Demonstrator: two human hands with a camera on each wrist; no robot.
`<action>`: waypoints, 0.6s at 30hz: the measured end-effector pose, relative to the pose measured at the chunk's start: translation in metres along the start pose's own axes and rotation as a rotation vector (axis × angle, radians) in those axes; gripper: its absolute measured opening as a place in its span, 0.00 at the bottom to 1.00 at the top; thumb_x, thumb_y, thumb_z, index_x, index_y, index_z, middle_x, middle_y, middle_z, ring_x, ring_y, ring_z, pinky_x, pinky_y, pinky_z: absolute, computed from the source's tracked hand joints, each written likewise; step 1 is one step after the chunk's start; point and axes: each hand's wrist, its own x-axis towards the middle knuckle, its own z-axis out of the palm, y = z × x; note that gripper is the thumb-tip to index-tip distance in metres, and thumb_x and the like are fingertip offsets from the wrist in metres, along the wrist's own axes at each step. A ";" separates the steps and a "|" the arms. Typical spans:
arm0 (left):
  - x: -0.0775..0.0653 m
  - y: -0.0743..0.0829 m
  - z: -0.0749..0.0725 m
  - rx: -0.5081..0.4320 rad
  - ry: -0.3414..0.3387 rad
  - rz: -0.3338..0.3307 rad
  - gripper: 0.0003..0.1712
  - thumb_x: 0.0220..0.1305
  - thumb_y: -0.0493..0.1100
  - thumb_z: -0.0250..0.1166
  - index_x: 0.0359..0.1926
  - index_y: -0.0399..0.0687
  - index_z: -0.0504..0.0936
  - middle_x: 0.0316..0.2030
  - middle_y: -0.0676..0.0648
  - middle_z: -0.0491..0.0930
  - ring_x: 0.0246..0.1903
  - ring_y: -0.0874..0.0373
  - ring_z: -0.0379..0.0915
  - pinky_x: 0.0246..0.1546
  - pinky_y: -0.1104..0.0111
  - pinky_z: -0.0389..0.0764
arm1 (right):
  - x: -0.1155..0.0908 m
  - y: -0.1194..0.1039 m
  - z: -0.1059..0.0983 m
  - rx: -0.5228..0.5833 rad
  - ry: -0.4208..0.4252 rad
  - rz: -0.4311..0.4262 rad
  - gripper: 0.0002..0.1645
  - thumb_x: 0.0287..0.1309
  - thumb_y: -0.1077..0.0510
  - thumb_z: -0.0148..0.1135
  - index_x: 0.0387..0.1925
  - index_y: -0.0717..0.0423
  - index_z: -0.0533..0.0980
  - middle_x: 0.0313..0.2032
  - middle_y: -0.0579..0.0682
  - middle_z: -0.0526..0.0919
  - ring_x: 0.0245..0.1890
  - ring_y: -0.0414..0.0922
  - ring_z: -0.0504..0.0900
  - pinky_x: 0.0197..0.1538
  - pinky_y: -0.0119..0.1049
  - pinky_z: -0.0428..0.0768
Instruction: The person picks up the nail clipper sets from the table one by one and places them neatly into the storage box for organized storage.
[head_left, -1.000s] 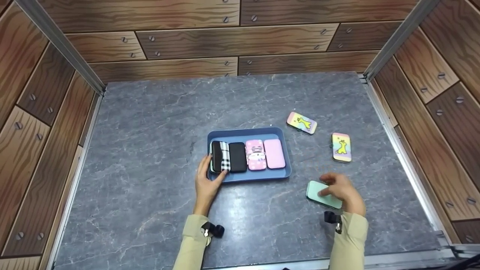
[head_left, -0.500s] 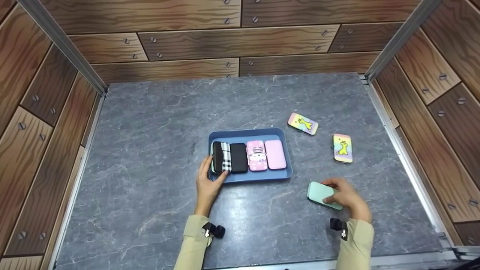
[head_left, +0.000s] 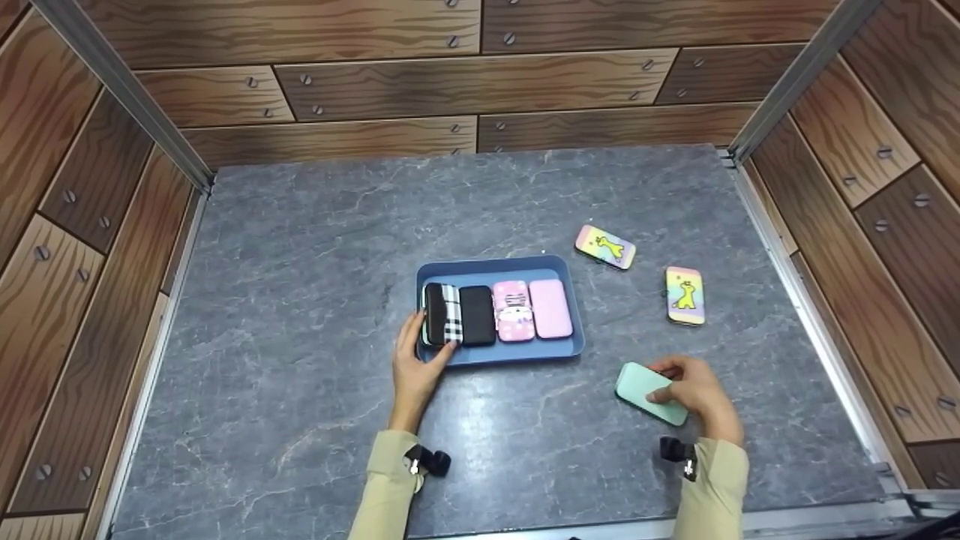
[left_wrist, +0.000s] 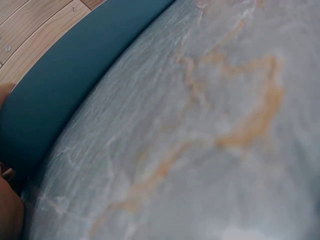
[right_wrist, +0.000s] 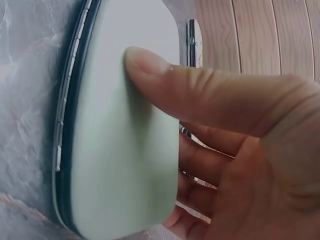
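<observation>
In the head view, my right hand (head_left: 694, 394) pinches a mint green hinged case (head_left: 637, 384) near the front right, thumb on its flat face and fingers at its far edge. Up close in the right wrist view, a metal hinge runs along one side of the mint green case (right_wrist: 125, 175). My left hand (head_left: 416, 367) grips the front left corner of a blue tray (head_left: 517, 356). Inside the tray, a black-and-white checked case (head_left: 444, 313), a black case (head_left: 477, 315), a pink patterned case (head_left: 514, 322) and a plain pink case (head_left: 551, 307) lie in a row.
Two pastel striped cases with yellow giraffes lie right of the tray, one tilted farther back (head_left: 606, 247) and one closer (head_left: 685, 296). Wood-patterned walls (head_left: 480, 82) enclose the grey marbled table (head_left: 300, 247) at the back and sides.
My right hand has shifted slightly right and closed on the mint green case, which has turned a little, its right end swinging toward the front. The left hand and tray stay put.
</observation>
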 end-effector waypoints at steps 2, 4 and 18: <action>0.000 0.000 0.000 -0.007 -0.004 -0.007 0.42 0.46 0.51 0.75 0.63 0.49 0.71 0.63 0.39 0.66 0.63 0.44 0.60 0.62 0.50 0.61 | 0.000 0.001 -0.002 -0.004 0.010 0.008 0.28 0.38 0.65 0.75 0.46 0.64 0.77 0.43 0.60 0.79 0.41 0.51 0.76 0.38 0.39 0.76; 0.000 0.000 0.000 -0.014 -0.007 -0.012 0.42 0.46 0.51 0.75 0.63 0.49 0.71 0.63 0.39 0.66 0.63 0.45 0.60 0.62 0.50 0.61 | 0.000 0.003 -0.004 0.002 0.015 0.019 0.27 0.39 0.63 0.75 0.45 0.64 0.77 0.42 0.59 0.79 0.41 0.51 0.76 0.38 0.38 0.76; 0.000 -0.001 0.000 -0.019 -0.003 0.011 0.42 0.46 0.51 0.75 0.63 0.49 0.71 0.63 0.36 0.66 0.63 0.42 0.60 0.61 0.48 0.61 | -0.005 0.021 -0.002 0.243 0.115 -0.001 0.25 0.39 0.60 0.76 0.41 0.64 0.76 0.33 0.51 0.78 0.33 0.43 0.75 0.35 0.34 0.76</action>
